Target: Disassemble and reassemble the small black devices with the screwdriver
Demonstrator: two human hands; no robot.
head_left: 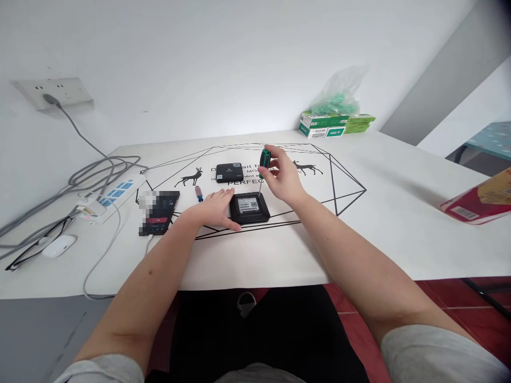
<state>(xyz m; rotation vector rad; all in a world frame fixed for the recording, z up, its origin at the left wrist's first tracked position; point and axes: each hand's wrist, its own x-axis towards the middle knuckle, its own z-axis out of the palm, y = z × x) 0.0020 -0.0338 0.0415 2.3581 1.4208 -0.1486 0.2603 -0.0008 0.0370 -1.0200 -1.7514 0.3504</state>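
Note:
A black square device (244, 217) with a white label on its upper face lies on the table in front of me. My left hand (217, 208) rests at its left side, thumb apart from the other fingers, steadying its edge. In my right hand (282, 176) is a screwdriver (265, 158) with a green and black handle, gripped between thumb and fingers. It stands nearly upright, its tip at the device's upper right corner. Behind lies a second black box (229, 172) with small stickers. A small screwdriver with a clear reddish handle (198, 192) lies left of my left hand.
At left are a phone (163, 213) on a cable, a power strip (115, 197) with tangled cords, glasses (38, 247) and a white earphone case (59, 246). Green-white boxes (323, 125) with a plastic bag stand at the back; a red-yellow package (479, 199) is at right.

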